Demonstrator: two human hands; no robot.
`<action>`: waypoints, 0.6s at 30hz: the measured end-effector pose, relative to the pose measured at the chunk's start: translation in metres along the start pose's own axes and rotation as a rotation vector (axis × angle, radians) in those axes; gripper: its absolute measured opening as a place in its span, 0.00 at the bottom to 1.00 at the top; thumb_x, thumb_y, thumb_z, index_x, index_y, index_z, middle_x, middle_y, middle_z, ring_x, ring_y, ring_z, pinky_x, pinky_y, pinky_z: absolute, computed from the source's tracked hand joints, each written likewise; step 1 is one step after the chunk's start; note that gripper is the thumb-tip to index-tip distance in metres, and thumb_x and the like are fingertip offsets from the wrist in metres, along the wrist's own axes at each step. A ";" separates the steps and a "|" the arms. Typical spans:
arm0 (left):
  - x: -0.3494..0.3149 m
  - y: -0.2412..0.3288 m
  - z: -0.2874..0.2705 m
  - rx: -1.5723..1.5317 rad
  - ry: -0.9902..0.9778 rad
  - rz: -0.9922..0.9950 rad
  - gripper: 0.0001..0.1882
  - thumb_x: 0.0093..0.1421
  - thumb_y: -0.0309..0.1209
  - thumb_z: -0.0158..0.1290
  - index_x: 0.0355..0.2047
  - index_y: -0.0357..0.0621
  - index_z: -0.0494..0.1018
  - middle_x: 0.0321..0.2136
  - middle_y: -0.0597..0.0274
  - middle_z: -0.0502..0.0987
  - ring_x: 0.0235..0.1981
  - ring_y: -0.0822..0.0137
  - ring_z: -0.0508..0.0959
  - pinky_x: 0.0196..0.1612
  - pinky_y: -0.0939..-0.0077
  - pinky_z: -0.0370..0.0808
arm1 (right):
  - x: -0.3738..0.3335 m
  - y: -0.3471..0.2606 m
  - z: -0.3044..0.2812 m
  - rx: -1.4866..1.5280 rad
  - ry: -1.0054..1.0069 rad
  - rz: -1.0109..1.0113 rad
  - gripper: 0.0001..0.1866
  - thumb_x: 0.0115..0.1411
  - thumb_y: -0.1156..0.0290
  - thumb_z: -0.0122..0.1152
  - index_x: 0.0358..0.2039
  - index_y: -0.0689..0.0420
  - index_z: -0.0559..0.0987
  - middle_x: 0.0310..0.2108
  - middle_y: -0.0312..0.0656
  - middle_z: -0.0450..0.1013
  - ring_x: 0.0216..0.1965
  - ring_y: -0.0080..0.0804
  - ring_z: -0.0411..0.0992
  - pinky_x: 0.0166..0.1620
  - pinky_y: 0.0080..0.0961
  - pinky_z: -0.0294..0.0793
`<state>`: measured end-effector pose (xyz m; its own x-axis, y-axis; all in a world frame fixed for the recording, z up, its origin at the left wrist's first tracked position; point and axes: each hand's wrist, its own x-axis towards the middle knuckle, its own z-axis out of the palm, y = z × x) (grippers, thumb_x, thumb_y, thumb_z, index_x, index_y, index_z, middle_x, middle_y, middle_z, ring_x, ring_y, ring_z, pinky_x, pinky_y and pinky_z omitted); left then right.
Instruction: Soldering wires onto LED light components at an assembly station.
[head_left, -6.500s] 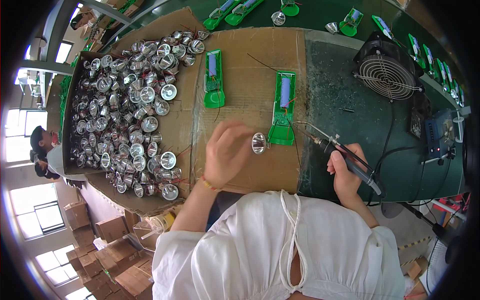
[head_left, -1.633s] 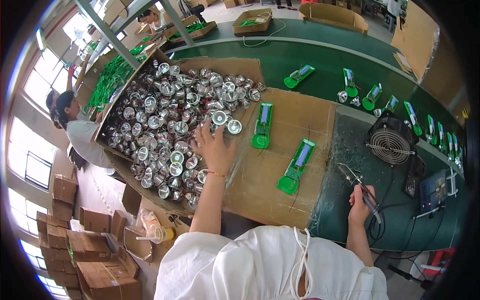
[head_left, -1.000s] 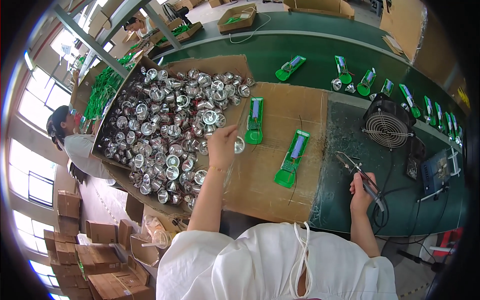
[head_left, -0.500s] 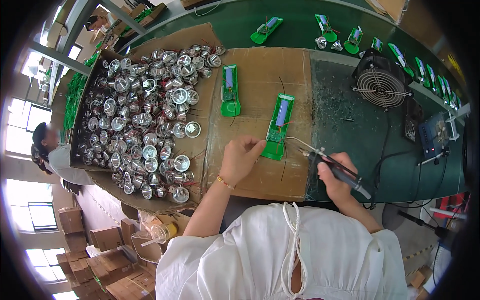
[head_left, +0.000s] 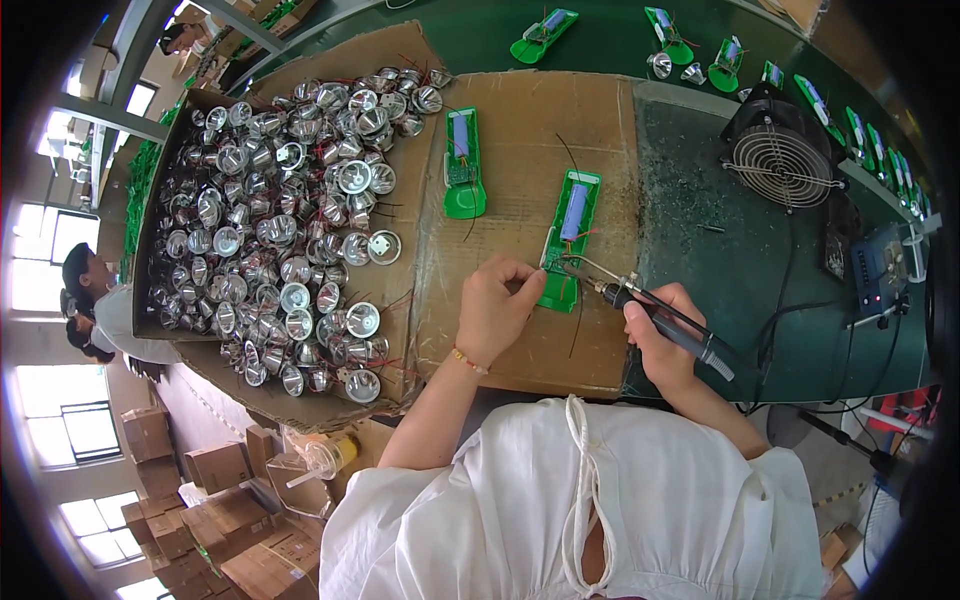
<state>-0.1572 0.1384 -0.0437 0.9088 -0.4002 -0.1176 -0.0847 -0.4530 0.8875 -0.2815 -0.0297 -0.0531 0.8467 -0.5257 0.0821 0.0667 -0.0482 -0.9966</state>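
A green plastic flashlight housing (head_left: 563,293) lies open on the cardboard, with a blue-violet battery cell (head_left: 574,212), a small circuit board and thin red and black wires in it. My left hand (head_left: 497,308) is at its left edge, thumb and forefinger pinched together by the board; whatever is between them is hidden. In my right hand (head_left: 664,345) is a soldering iron (head_left: 672,330) with a thin metal feed tube (head_left: 600,268) beside it. The tube and iron tip point at the board, the tube's end over it. A second green housing (head_left: 465,198) with a cell lies farther left.
A cardboard box (head_left: 160,335) heaped with silver reflector cups (head_left: 283,232) fills the left. At the right stand a fan with a wire guard (head_left: 785,165) and a blue soldering station (head_left: 880,272) with cables. More green housings (head_left: 543,38) line the far side. Co-workers sit at left.
The soldering iron has moved left, bringing the feed tube's end over the circuit board. My left hand stays pinched by the housing's edge. The whole view has shifted slightly.
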 end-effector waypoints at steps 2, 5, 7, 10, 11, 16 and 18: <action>-0.001 0.000 0.000 0.013 0.003 0.010 0.07 0.50 0.28 0.56 0.23 0.35 0.75 0.22 0.57 0.72 0.22 0.67 0.74 0.26 0.77 0.69 | 0.003 -0.001 0.001 0.003 -0.002 0.009 0.08 0.52 0.74 0.61 0.24 0.61 0.70 0.15 0.32 0.68 0.17 0.12 0.63 0.21 0.14 0.62; 0.002 -0.001 0.001 0.018 0.006 0.030 0.07 0.50 0.28 0.56 0.23 0.35 0.74 0.21 0.57 0.72 0.22 0.68 0.73 0.25 0.77 0.68 | 0.004 -0.002 0.002 -0.007 -0.001 0.013 0.08 0.52 0.74 0.61 0.24 0.61 0.70 0.15 0.33 0.68 0.17 0.13 0.63 0.21 0.14 0.62; 0.002 -0.001 0.000 0.013 0.007 0.035 0.07 0.50 0.28 0.56 0.23 0.35 0.74 0.21 0.58 0.72 0.21 0.68 0.73 0.25 0.77 0.68 | 0.002 -0.004 0.002 -0.017 0.001 0.012 0.08 0.52 0.74 0.60 0.24 0.61 0.70 0.16 0.33 0.69 0.18 0.13 0.64 0.21 0.14 0.63; 0.000 0.002 0.000 0.009 0.010 0.049 0.07 0.51 0.28 0.56 0.23 0.35 0.74 0.21 0.58 0.72 0.20 0.69 0.73 0.24 0.77 0.68 | -0.004 -0.008 -0.002 0.024 0.071 -0.001 0.09 0.53 0.72 0.61 0.27 0.62 0.70 0.17 0.36 0.70 0.19 0.16 0.67 0.23 0.15 0.66; 0.001 0.003 0.000 -0.005 0.008 0.038 0.08 0.51 0.28 0.56 0.22 0.35 0.74 0.22 0.58 0.72 0.20 0.69 0.73 0.24 0.77 0.68 | -0.004 -0.009 -0.005 0.028 0.073 -0.007 0.09 0.53 0.72 0.61 0.27 0.62 0.70 0.17 0.36 0.71 0.19 0.16 0.67 0.23 0.14 0.66; 0.000 0.004 -0.001 0.011 0.003 0.034 0.08 0.51 0.28 0.56 0.22 0.34 0.74 0.22 0.58 0.72 0.20 0.69 0.73 0.23 0.77 0.68 | -0.008 -0.012 -0.009 0.031 0.073 0.012 0.09 0.53 0.73 0.61 0.27 0.62 0.70 0.17 0.37 0.70 0.18 0.16 0.67 0.22 0.14 0.66; 0.000 0.001 -0.001 0.036 0.006 0.058 0.08 0.51 0.28 0.56 0.22 0.34 0.74 0.22 0.58 0.72 0.19 0.70 0.73 0.23 0.77 0.68 | -0.008 -0.011 -0.008 0.032 0.073 0.032 0.09 0.53 0.73 0.61 0.27 0.62 0.70 0.17 0.37 0.70 0.18 0.16 0.67 0.22 0.14 0.66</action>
<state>-0.1565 0.1387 -0.0423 0.9045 -0.4218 -0.0633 -0.1519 -0.4574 0.8762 -0.2934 -0.0311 -0.0429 0.8082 -0.5868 0.0497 0.0582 -0.0045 -0.9983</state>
